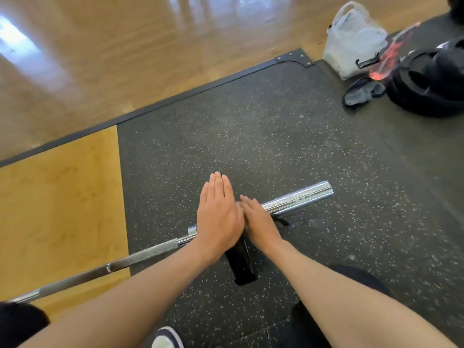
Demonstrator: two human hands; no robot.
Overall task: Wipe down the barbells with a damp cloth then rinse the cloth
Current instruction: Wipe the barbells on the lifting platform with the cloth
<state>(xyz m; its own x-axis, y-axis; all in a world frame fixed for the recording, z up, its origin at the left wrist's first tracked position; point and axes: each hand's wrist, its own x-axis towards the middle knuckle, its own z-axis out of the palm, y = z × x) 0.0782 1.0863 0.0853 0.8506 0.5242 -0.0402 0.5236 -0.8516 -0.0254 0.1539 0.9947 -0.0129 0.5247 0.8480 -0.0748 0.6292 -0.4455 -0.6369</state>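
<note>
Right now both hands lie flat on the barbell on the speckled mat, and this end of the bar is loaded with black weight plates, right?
No. The head view shows the left hand and right hand flat on the barbell on the speckled mat, but this end is bare chrome; the black weight plates lie far right, apart from it.

Both arms reach forward; left hand [219,217] and right hand [259,222] lie flat, fingers straight, side by side and touching.

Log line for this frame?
left hand flat on black cloth | right hand flat beside it | cloth draped over chrome steel barbell
</note>
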